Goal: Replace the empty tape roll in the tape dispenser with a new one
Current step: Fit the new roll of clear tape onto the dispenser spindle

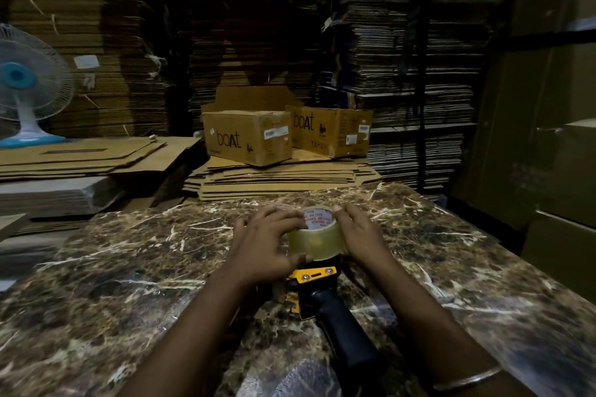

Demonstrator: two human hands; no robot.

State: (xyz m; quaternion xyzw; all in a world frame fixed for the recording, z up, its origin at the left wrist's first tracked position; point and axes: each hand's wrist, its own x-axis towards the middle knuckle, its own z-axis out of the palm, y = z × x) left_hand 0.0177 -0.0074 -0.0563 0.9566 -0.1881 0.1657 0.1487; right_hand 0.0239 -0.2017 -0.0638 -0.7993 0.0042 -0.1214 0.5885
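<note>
A full roll of clear tape [317, 240] with a white printed core sits at the head of a yellow and black tape dispenser [314, 277] that lies on the marble table [129, 267]. The dispenser's black handle [342, 329] points toward me. My left hand [267, 243] grips the roll's left side, thumb across its front. On the right side, my right hand [358, 235] holds the roll with fingertips over the top edge. Whether the roll is seated on the dispenser's hub is hidden by the hands.
Two cardboard boxes [248, 137] marked "boat" rest on a pile of flat cartons [277, 177] beyond the table. A blue and white fan [27, 87] stands at the far left. Tall stacks of flattened cardboard [403, 58] fill the background.
</note>
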